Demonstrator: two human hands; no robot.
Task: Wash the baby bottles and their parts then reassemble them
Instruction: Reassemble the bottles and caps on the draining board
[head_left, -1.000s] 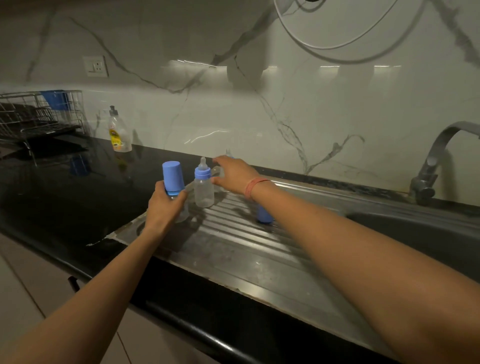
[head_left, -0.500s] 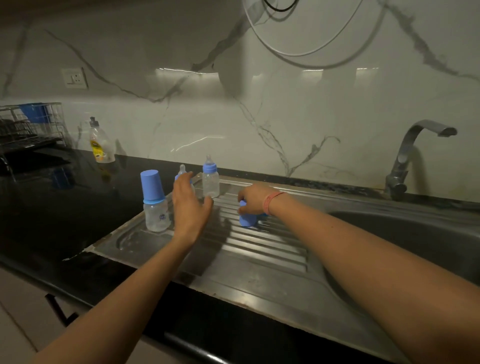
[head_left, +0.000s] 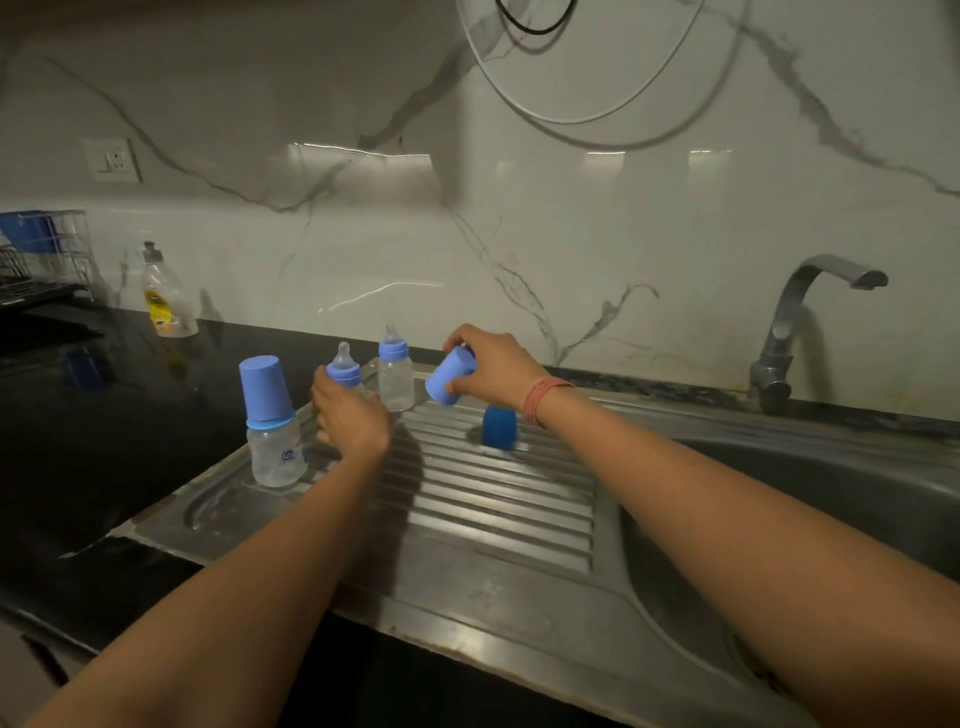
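Three clear baby bottles stand upright at the drainboard's far left. The nearest bottle (head_left: 275, 447) wears a tall blue cap. The middle bottle (head_left: 345, 371) and rear bottle (head_left: 396, 375) show bare teats on blue collars. One loose blue cap (head_left: 450, 375) is held tilted, off the surface; another cap (head_left: 500, 426) stands on the ribs.

Middle bottle (head_left: 344, 370) body hidden behind left hand (head_left: 349, 422); dish rack (head_left: 41, 260) cut by left edge.
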